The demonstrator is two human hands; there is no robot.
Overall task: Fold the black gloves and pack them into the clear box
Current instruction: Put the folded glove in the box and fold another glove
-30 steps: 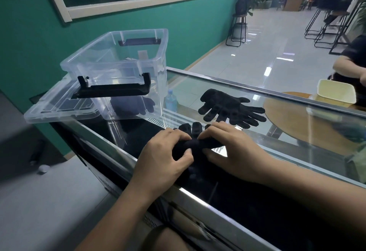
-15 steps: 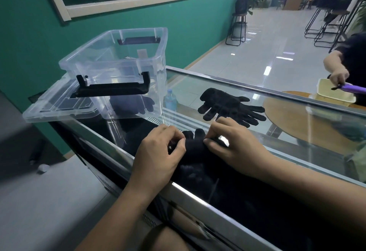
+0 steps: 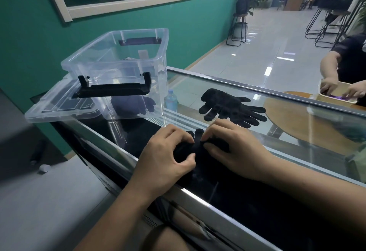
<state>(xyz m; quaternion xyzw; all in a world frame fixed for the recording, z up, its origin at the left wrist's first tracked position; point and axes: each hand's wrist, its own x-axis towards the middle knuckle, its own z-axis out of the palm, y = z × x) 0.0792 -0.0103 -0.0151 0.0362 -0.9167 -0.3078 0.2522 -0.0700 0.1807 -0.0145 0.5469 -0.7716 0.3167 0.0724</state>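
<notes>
A bunched black glove [image 3: 198,147] lies on the glass counter [image 3: 297,141] near its front edge. My left hand [image 3: 164,157] grips its left side with curled fingers and thumb. From the right, my right hand [image 3: 235,151] pinches the same glove. Much of that glove is hidden under my hands. Two more black gloves [image 3: 231,108] lie flat and spread farther back on the glass. The clear box [image 3: 126,66] with black handles stands at the back left, and a dark folded glove [image 3: 130,106] shows through its wall.
The clear lid [image 3: 59,108] sits under the box and juts over the counter's left edge. A small water bottle [image 3: 171,102] shows beside the box. Another person's hands [image 3: 340,88] work at a tray at the far right. A green wall stands behind.
My hands have closed in on the glove again, bunching it between them after briefly parting. At the far right the other person's hands have moved down to the tray.
</notes>
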